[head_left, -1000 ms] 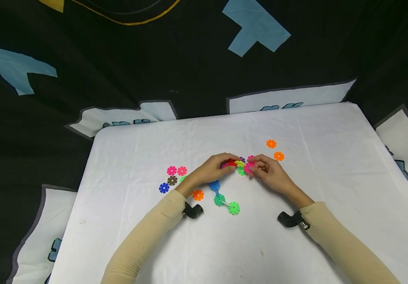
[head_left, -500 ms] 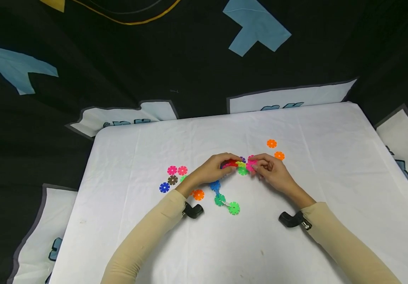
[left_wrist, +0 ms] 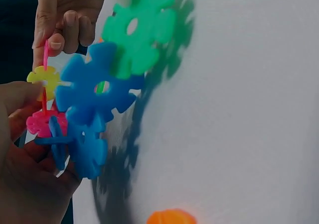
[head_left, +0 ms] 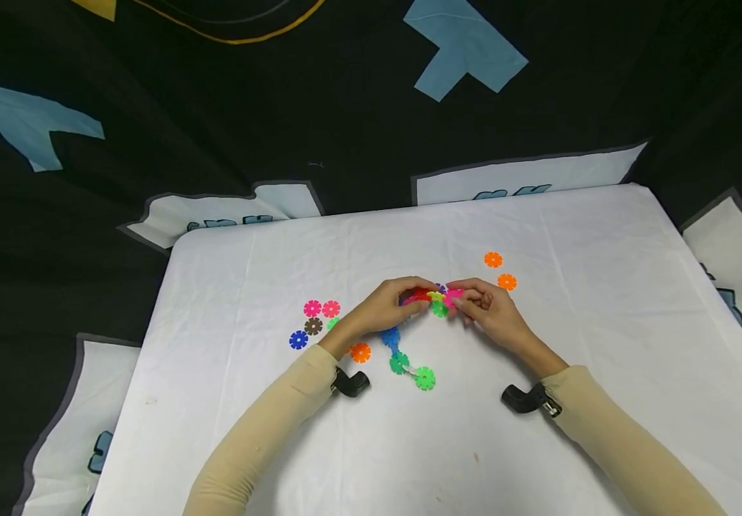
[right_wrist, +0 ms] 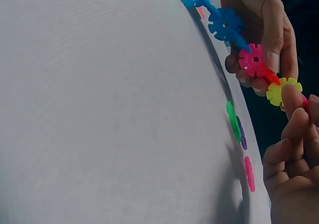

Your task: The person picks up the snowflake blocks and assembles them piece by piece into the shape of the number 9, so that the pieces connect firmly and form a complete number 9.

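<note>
Pinched in the right hand [head_left: 492, 309], a pink disc [head_left: 452, 298] touches the yellow disc [right_wrist: 275, 94] of a linked chain [head_left: 391, 337]; the left hand [head_left: 391, 304] grips that chain, whose blue and green discs trail toward the person over a white tablecloth [head_left: 474, 444]. Black cloth [head_left: 345, 115] with light-blue patches [head_left: 467, 54] hangs behind. Two orange discs [head_left: 493, 259] lie beyond the right hand; pink, brown [head_left: 313, 327] and blue discs [head_left: 298, 340] lie left of the left wrist, which partly hides a loose green disc [head_left: 333, 325].
</note>
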{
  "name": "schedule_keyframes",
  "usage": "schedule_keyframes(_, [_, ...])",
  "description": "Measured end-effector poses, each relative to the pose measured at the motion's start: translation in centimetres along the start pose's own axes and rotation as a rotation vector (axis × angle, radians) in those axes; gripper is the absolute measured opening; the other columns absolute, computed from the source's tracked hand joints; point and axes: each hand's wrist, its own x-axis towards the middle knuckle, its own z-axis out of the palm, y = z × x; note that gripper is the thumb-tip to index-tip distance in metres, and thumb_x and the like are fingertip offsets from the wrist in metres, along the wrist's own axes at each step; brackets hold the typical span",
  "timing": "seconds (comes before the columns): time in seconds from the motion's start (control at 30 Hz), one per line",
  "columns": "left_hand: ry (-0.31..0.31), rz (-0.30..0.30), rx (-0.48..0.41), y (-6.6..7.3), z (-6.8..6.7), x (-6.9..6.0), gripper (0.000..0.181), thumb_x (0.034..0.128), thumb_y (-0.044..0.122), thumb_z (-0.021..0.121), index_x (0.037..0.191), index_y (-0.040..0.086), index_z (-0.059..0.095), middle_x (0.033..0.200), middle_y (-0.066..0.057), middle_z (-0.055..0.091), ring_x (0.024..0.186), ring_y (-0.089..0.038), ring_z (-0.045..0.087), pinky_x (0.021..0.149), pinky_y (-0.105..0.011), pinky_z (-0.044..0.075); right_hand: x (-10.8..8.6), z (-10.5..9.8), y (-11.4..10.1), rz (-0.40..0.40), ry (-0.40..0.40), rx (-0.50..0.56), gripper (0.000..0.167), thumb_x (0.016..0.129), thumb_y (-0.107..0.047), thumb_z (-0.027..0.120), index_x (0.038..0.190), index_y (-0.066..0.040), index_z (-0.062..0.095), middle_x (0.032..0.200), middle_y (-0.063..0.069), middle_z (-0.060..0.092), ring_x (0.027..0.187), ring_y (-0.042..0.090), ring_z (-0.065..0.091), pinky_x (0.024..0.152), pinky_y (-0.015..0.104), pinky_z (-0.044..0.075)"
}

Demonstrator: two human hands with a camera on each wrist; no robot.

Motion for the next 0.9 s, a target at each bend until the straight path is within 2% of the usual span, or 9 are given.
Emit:
schedule_keyframes(0.2, [0.078,-0.03,-0.068,0.0,0.1,0.1,0.025,0.0987,0.034,0.057,0.115,0.021,0.07,0.11,0.005,0.07,0.088,-0.012,0.06,0.082,-0.025,0.051,-0.1,0.4,-0.2,0.024,0.018,-0.032,0.03,0.095,-0.003,0.06,0.125,0.003,0.058,0.087,0.022,0.07,0.062,0.022,0.054,0.054,0.021,0.042])
schedule_keyframes(0.33, [0.118,-0.034,-0.08,0.0,0.1,0.2,0.02,0.0963,0.031,0.061,0.105,0.019,0.074,0.101,0.005,0.072,0.084,-0.01,0.059,0.079,-0.022,0.051,0.0,0.8,-0.4,-0.001,0.016,-0.019,0.029,0.095,0.0,0.06,0.123,0.006,0.058,0.088,0.022,0.072,0.063,0.027,0.056,0.057,0.023,0.046])
schedule_keyframes(0.47, [0.14,-0.011,-0.091,-0.1,0.1,0.1,0.017,0.095,0.027,0.064,0.098,0.016,0.076,0.095,0.003,0.073,0.081,-0.009,0.06,0.076,-0.022,0.051,0.2,1.2,-0.2,0.007,0.024,0.027,0.027,0.095,0.002,0.059,0.12,0.011,0.057,0.087,0.027,0.071,0.062,0.024,0.058,0.058,0.023,0.048])
schedule_keyframes(0.63, [0.116,0.027,-0.095,-0.2,0.1,0.2,0.015,0.0944,0.023,0.065,0.097,0.013,0.077,0.095,0.001,0.074,0.081,-0.009,0.06,0.076,-0.022,0.052,-0.1,1.7,0.1,0.048,0.031,0.074,0.027,0.094,0.004,0.059,0.12,0.013,0.057,0.088,0.031,0.069,0.063,0.02,0.061,0.058,0.022,0.05])
schedule_keyframes(0.77, [0.085,0.013,-0.064,-0.3,0.1,0.4,0.016,0.0962,0.026,0.062,0.099,0.015,0.074,0.095,0.002,0.071,0.082,-0.011,0.057,0.077,-0.022,0.049,-0.1,1.7,-0.2,0.039,0.029,0.068,0.028,0.097,0.001,0.056,0.122,0.012,0.056,0.089,0.032,0.067,0.062,0.022,0.058,0.057,0.022,0.049])
schedule_keyframes(0.83, [0.064,-0.001,-0.047,-0.3,0.1,0.6,0.017,0.0978,0.028,0.059,0.102,0.016,0.071,0.097,0.003,0.069,0.084,-0.012,0.056,0.078,-0.023,0.048,0.1,1.3,-0.4,0.021,0.027,0.029,0.029,0.099,-0.002,0.054,0.125,0.01,0.055,0.088,0.031,0.066,0.063,0.025,0.056,0.057,0.023,0.048])
schedule_keyframes(0.9, [0.042,-0.018,-0.039,-0.3,0.0,0.6,0.018,0.099,0.029,0.057,0.106,0.017,0.069,0.1,0.002,0.067,0.087,-0.013,0.055,0.08,-0.023,0.047,0.3,0.5,-0.4,0.007,0.037,-0.076,0.03,0.1,-0.006,0.053,0.127,0.008,0.055,0.086,0.027,0.065,0.065,0.026,0.054,0.059,0.022,0.046])
